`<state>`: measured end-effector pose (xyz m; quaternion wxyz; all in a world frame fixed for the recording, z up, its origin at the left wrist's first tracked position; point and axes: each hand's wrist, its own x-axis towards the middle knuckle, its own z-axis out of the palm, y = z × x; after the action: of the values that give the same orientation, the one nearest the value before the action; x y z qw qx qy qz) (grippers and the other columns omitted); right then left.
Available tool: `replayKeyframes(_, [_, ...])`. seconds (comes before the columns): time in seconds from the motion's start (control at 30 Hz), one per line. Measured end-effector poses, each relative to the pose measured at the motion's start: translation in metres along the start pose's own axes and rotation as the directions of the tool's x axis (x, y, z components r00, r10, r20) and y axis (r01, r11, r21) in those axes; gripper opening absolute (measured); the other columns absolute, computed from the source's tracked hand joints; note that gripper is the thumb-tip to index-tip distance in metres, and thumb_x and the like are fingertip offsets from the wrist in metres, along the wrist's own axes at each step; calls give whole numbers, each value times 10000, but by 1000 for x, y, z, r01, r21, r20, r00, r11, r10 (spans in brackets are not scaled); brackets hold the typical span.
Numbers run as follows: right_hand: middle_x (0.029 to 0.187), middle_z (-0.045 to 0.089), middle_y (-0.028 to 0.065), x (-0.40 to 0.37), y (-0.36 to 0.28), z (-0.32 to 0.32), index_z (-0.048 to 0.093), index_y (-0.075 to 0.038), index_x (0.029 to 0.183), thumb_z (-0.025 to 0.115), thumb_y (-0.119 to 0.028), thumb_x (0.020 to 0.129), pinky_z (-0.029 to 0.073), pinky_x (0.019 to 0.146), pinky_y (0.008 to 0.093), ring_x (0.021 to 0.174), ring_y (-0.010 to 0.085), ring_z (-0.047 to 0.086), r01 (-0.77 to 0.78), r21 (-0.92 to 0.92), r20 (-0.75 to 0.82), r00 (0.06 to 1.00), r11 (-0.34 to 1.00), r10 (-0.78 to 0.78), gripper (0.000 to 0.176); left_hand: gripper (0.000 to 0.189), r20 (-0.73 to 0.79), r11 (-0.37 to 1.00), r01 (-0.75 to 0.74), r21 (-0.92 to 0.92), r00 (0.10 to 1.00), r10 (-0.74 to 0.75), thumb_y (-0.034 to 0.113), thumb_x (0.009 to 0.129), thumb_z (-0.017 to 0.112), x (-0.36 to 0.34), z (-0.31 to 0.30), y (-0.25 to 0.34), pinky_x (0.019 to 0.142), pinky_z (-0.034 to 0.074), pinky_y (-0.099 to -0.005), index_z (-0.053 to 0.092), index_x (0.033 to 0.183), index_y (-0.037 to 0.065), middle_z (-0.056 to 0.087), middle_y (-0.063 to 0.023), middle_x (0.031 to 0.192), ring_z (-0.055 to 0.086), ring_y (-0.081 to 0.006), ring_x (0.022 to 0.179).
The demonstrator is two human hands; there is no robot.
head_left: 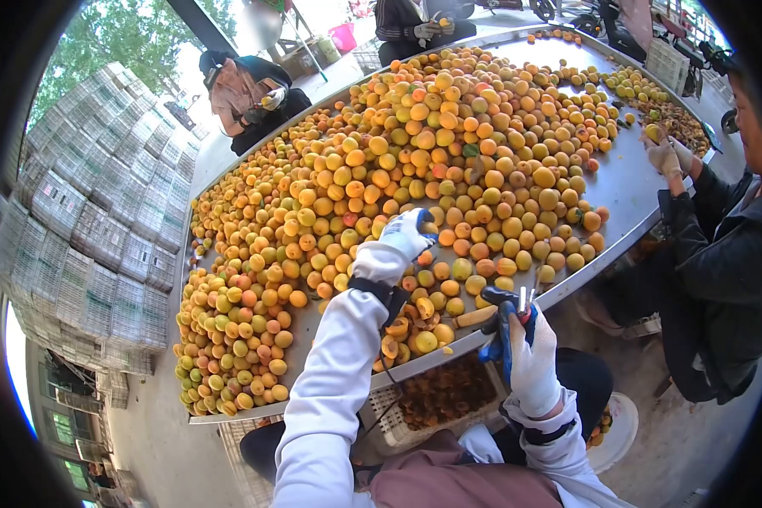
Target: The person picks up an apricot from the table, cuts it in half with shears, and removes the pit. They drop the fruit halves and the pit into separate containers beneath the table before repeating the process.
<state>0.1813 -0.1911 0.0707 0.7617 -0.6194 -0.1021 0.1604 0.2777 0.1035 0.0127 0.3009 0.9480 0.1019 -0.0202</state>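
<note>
Many orange and yellow fruits (423, 127) lie heaped on a metal table (631, 182). My left hand (408, 234), in a white and blue glove, is over the near side of the heap, its fingers curled round a fruit (428, 227). Closer to the table's front edge, my right hand (529, 360), gloved too, is wrapped round a tool (504, 296) with a dark handle and metal tips pointing up. Between the hands, near the edge, are cut fruit halves (395, 326) and a wooden-looking piece (475, 317).
Below the table edge is a crate (394, 432) with brown contents, beside a white bucket (622, 427). A co-worker (720, 245) sits at the right, their gloved hands over the table. Two more co-workers sit across the table. Stacked crates (93, 220) stand at the left.
</note>
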Motion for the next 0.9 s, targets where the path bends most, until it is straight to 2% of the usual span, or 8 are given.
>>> replayKeyframes(0.03, [828, 607, 25, -2, 1, -1, 608, 10, 1199, 515, -66, 1042, 455, 605, 256, 669, 88, 531, 0, 9, 7, 1000, 1000, 0, 198, 431, 15, 925, -59, -375, 997, 69, 97, 893, 719, -12, -9, -7, 845, 572, -350, 601, 1302, 30, 695, -124, 1129, 698, -212, 1013])
replayKeyframes(0.07, [798, 603, 30, -4, 4, -5, 616, 5, 1184, 528, -68, 1035, 453, 610, 268, 668, 99, 529, -44, -61, 79, 996, 997, 49, 188, 461, 22, 653, -62, -755, 993, 119, 10, 900, 696, -30, -10, -12, 827, 582, -326, 572, 1344, 6, 668, -105, 1152, 689, -180, 965])
replayKeyframes(0.1, [768, 598, 36, -5, 7, -6, 625, 0, 1169, 542, -70, 1028, 451, 615, 280, 666, 110, 526, -79, -134, 151, 984, 988, 99, 177, 474, 8, 499, -59, -864, 991, 131, 24, 907, 698, -57, -19, 2, 882, 584, -367, 549, 1355, -24, 642, -130, 1235, 695, -237, 1013])
replayKeyframes(0.23, [730, 545, -23, -12, 17, 9, 623, -15, 1179, 493, -113, 1056, 398, 512, 232, 594, 53, 490, 158, -270, 366, 929, 950, -51, 204, 551, -81, 310, -119, -943, 988, 132, 68, 925, 696, -148, -32, 40, 1000, 530, -391, 477, 1420, -39, 620, -158, 1297, 650, -272, 1161])
replayKeyframes(0.3, [712, 533, -15, -20, 15, 21, 622, -9, 1124, 520, -82, 1034, 391, 532, 251, 602, 68, 465, 112, -279, 402, 916, 954, 10, 155, 592, -134, 270, -163, -949, 983, 125, 120, 919, 721, -176, -31, 50, 1020, 513, -383, 467, 1430, -37, 620, -169, 1316, 644, -258, 1167])
replayKeyframes(0.4, [784, 639, 160, -27, 20, 31, 643, 11, 1061, 613, -86, 977, 476, 653, 357, 673, 260, 565, 151, -334, 462, 886, 930, 21, 132, 615, -151, 305, -165, -938, 986, 69, 173, 896, 760, -202, -30, 53, 1039, 495, -364, 495, 1410, -34, 636, -160, 1303, 635, -236, 1167])
replayKeyframes(0.57, [779, 634, 164, -32, 26, 39, 637, 10, 1042, 615, -74, 967, 478, 661, 356, 677, 257, 566, 244, -341, 525, 851, 908, -32, 115, 557, -178, 376, -169, -911, 984, 10, 191, 868, 797, -223, -30, 52, 975, 523, -343, 570, 1313, -55, 674, -134, 1202, 664, -208, 1064])
replayKeyframes(0.9, [795, 656, 172, -33, 54, 46, 649, 14, 1038, 586, -62, 974, 482, 654, 367, 700, 267, 613, 122, -267, 488, 872, 956, 25, 118, 418, -299, 486, -278, -829, 954, 35, 56, 854, 764, -230, -13, 59, 969, 526, -350, 628, 1225, -78, 699, -136, 1124, 669, -225, 1060])
